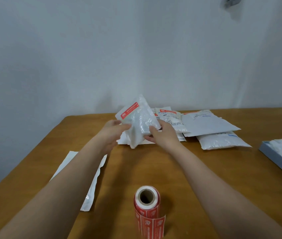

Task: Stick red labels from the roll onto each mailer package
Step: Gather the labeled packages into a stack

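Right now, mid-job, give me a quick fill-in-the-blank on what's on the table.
1. Both hands, left hand and right hand, hold up one white ____.
2. The label already on the held mailer is ____.
3. The label roll lies on the ____ nearest the camera.

Missing words: mailer; red; table

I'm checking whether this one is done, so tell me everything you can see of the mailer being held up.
The mailer is a white, crinkly, glossy plastic pouch, soft and wrinkled, lifted off the table and tilted with its upper end toward the wall. A red label with small white print, too small to read, is stuck slantwise along its upper left edge. The left hand grips its left side and the right hand its lower right. Its bottom corner hangs over another white mailer lying flat.
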Demonstrator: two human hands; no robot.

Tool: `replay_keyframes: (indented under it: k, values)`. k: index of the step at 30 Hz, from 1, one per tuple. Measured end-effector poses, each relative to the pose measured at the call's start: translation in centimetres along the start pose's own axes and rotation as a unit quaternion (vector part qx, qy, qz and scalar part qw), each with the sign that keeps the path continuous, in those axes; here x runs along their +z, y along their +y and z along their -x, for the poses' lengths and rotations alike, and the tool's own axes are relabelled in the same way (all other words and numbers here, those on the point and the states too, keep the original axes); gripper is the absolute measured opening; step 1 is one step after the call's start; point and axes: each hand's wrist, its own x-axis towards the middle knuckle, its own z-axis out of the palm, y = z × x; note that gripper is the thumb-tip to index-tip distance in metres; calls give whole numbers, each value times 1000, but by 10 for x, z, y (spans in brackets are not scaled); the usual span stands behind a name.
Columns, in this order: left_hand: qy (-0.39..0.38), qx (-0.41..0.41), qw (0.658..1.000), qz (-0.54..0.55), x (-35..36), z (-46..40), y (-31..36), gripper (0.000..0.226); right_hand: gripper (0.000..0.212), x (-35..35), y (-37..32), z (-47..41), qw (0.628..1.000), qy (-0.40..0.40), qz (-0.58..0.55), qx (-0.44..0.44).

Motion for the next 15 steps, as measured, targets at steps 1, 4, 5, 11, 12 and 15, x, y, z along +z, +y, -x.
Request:
replay_keyframes:
  k: [1,4,5,11,12,15]
  values:
    - [-18,-18,1000,1,-1,-2,-2,50,20,2,0,-4,1000,-7,-22,15]
    - [-31,-32,996,74,0,-12,-7,45,29,11,2,-15,998,2,-50,27]
    - [9,-22,995,100,0,-16,-8,48,35,14,5,-20,999,9,-28,26]
    - [207,-23,971,116,-7,-47,-13,48,24,10,23,-31,961,9,272,-44]
    - [221,-28,969,106,-8,-52,-14,47,23,8,26,-31,948,-5,316,-43]
    - [244,-21,966,87,-7,-64,-18,44,22,6,37,-35,932,-33,360,-39]
